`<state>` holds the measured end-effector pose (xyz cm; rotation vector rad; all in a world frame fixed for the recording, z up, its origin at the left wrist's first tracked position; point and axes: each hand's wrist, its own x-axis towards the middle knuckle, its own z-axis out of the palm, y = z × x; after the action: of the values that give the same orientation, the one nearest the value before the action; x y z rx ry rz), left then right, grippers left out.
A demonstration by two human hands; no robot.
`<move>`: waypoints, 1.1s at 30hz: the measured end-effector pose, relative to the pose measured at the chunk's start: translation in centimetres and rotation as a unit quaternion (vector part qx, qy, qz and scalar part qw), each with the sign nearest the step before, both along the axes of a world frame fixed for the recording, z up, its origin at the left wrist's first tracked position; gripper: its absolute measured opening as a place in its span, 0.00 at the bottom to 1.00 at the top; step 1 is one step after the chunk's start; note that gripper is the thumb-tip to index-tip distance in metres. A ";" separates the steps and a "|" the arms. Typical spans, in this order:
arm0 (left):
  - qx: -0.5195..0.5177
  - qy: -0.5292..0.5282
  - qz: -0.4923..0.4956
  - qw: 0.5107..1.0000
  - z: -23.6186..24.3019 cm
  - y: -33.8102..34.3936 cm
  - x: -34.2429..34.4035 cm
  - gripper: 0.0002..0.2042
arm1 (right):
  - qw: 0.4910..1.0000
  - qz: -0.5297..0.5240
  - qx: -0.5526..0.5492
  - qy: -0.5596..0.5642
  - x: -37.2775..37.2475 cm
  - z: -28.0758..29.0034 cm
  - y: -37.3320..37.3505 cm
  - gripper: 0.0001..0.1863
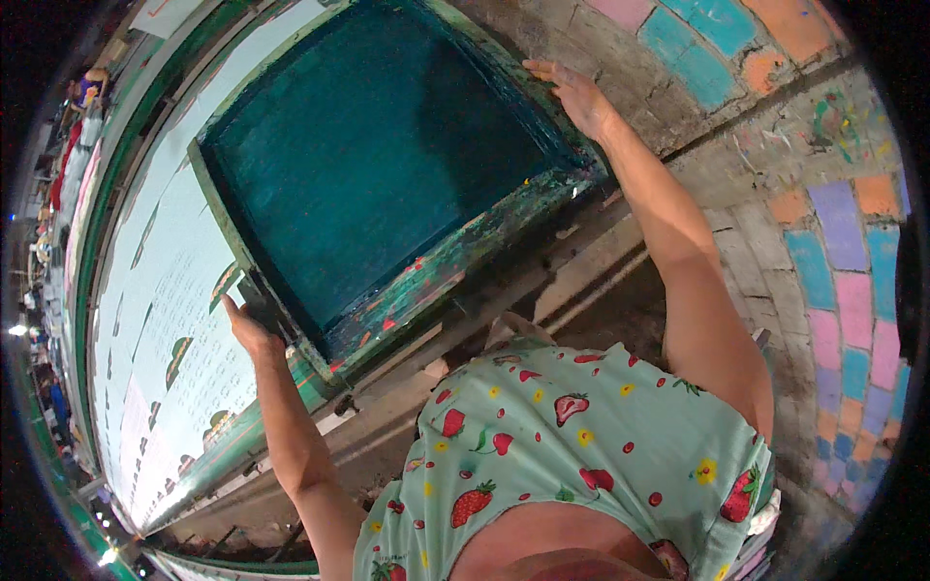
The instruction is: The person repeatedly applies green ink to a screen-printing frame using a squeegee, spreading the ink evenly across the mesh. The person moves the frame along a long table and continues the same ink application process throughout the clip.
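A large screen frame (446, 276) with a dark teal mesh (339, 165) and paint-marked rims fills the upper middle. My left hand (254, 331) is at its lower left side by a dark bracket, fingers extended over the edge of a pale printed sheet (155, 310); some fingers are hidden. My right hand (579, 102) rests at the frame's upper right side, fingers stretched out along the outer rim. A shadow darkens the mesh's right part.
A long white printed surface with green rails (113, 198) runs along the left. Cluttered items and a distant person (92, 89) line the far left. At right are a concrete ledge (775, 136) and pastel painted bricks (852, 290). A dark gap lies below the frame.
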<state>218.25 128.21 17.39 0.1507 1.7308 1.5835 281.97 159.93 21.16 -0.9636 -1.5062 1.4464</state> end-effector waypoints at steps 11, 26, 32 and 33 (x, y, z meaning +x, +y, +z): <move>0.030 -0.029 -0.013 0.999 -2.4 3.4 5.6 0.39 | 0.998 0.007 -0.036 0.041 7.2 -1.5 4.3 0.45; 0.025 -0.037 -0.032 0.998 0.3 5.4 11.3 0.36 | 0.997 -0.035 -0.039 0.054 10.3 -2.0 5.2 0.41; 0.035 -0.032 -0.020 0.999 0.9 6.4 13.6 0.35 | 0.997 -0.022 -0.025 0.070 11.5 -1.9 5.7 0.43; 0.041 -0.039 -0.026 0.998 0.5 6.4 13.2 0.35 | 0.997 -0.028 -0.031 0.071 11.6 -1.9 5.6 0.43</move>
<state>231.47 134.59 17.89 0.1699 1.5913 1.6027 293.55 165.51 19.29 -0.9131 -1.3296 1.4970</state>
